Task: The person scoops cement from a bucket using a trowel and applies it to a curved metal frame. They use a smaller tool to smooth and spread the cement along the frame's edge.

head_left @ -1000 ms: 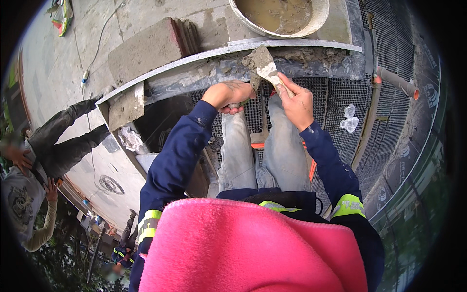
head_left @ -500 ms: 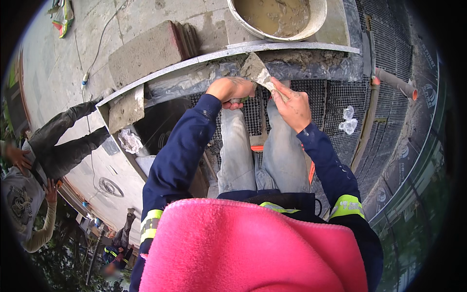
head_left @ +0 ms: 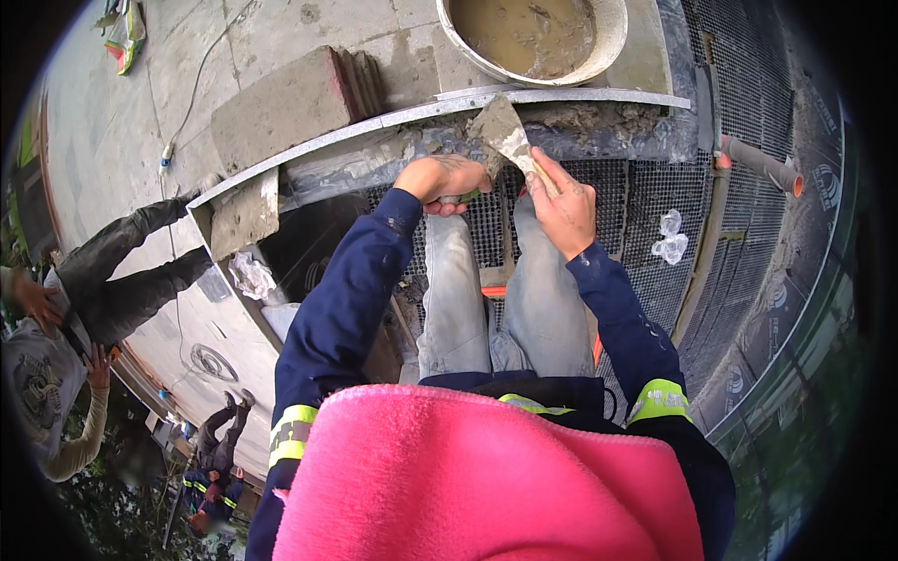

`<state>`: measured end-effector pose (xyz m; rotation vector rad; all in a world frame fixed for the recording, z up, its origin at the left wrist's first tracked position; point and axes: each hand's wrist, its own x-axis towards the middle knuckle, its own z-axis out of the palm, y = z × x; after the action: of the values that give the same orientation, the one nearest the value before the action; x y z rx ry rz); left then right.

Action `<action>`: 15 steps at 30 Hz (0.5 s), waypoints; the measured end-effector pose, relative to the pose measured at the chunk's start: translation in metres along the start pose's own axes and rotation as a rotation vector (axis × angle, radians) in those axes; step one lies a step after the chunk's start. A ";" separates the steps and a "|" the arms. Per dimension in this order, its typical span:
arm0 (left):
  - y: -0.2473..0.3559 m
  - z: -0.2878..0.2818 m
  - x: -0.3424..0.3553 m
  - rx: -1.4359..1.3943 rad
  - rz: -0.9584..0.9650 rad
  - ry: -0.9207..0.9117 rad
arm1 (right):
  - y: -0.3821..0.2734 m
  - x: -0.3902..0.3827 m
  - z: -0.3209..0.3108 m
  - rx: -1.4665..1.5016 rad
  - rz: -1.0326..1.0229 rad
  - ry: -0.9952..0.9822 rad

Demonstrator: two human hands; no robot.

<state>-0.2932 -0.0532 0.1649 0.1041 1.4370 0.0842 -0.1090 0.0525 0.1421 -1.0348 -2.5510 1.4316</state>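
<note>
My right hand [head_left: 567, 208] is closed around the handle of a putty knife [head_left: 511, 142], its wide blade smeared with grey mortar and pointing away from me. The blade reaches to the mortar bed [head_left: 599, 116] along the far ledge. Close beside it, my left hand [head_left: 441, 181] is wrapped round a green-handled tool [head_left: 468, 197]; most of that tool is hidden by the hand, so I cannot tell its kind. Mortar shows between the left hand and the putty knife. Both hands are above my knees, just short of the ledge.
Beyond the metal edging strip [head_left: 393, 119] stand a bucket [head_left: 608, 47] of muddy water and several stacked slabs [head_left: 281, 105]. Black dimpled matting [head_left: 650, 206] and a pipe [head_left: 762, 166] lie to the right. Crumpled plastic [head_left: 251, 275] and a standing person [head_left: 56, 355] are at left.
The putty knife and my right hand have shifted very slightly; the left hand stays almost in place. A distant person at lower left has changed posture.
</note>
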 end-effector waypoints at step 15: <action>-0.195 0.049 -0.055 -0.314 0.101 0.225 | 0.084 0.027 0.022 -0.691 -0.382 -0.051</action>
<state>-0.2525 -0.2542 0.2012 -0.0939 1.6250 0.4132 -0.0931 0.0807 0.0571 -0.4789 -3.1246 0.4926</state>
